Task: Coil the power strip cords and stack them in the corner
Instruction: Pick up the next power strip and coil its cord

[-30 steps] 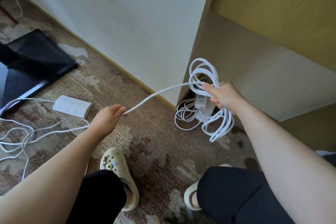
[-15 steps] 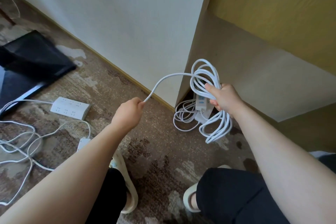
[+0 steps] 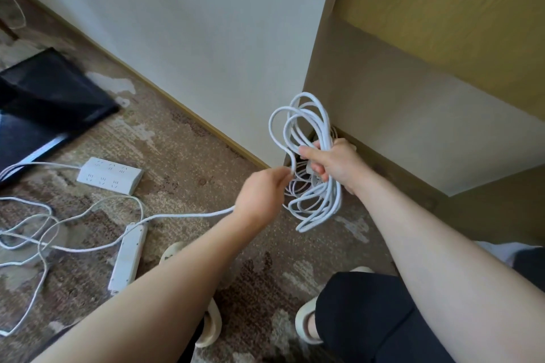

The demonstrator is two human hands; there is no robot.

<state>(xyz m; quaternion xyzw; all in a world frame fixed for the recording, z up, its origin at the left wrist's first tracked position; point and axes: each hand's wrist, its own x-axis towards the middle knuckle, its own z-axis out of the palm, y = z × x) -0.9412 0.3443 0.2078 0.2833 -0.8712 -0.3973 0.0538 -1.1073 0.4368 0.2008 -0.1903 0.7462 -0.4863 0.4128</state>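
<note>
Curled around the white cord coil [image 3: 309,156], my right hand [image 3: 333,165] holds the bundle upright just above the corner. My left hand [image 3: 261,197] pinches the free run of cord [image 3: 188,215] just beside it; that run trails leftward across the carpet to the slim power strip [image 3: 128,256], so I judge the left hand feeds the next loop.

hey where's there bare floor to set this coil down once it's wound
Bare carpet runs along the wall's baseboard, between the black panel and the corner. The corner already holds a coiled cord. Left is crowded: two power strips and loose cords.
</note>
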